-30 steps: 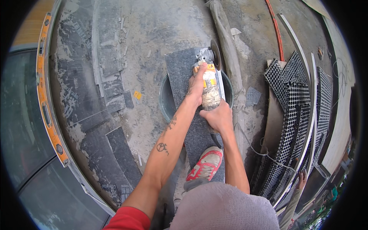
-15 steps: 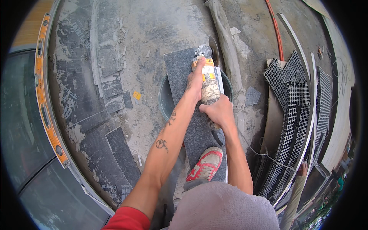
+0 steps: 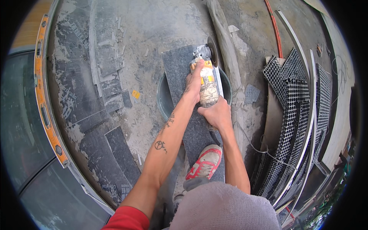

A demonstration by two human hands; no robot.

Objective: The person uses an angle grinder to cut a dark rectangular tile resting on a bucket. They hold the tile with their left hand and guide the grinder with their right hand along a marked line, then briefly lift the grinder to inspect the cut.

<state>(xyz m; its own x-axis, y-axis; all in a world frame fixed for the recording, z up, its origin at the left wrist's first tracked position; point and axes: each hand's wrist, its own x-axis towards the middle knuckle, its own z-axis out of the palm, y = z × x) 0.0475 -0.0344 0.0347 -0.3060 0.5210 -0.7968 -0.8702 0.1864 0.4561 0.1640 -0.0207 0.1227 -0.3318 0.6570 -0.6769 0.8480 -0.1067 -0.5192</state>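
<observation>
Both my hands hold an angle grinder [image 3: 208, 82] over a long grey stone slab [image 3: 177, 65]. My left hand [image 3: 194, 82] wraps the front of its body, thumb along the top. My right hand [image 3: 217, 113] grips the rear end, where a dark cord comes out. The cutting disc [image 3: 212, 51] stands upright at the slab's far right edge; whether it touches the stone I cannot tell. The slab lies across a dark round tub [image 3: 162, 97]. My red and white shoe [image 3: 205, 163] rests on the slab's near part.
An orange spirit level [image 3: 46, 115] leans along the left edge. Dark stone sheets [image 3: 82, 92] cover the left floor. Black perforated panels [image 3: 295, 97] and metal strips [image 3: 312, 96] are stacked at right. A grey rolled cloth [image 3: 228, 50], a red hose [image 3: 275, 28] and a loose cable [image 3: 251, 145] lie nearby.
Both hands keep their grip on the grinder, which has barely shifted against the slab. The whole view has moved slightly. A person's hand and sleeve at the lower right are gone from view.
</observation>
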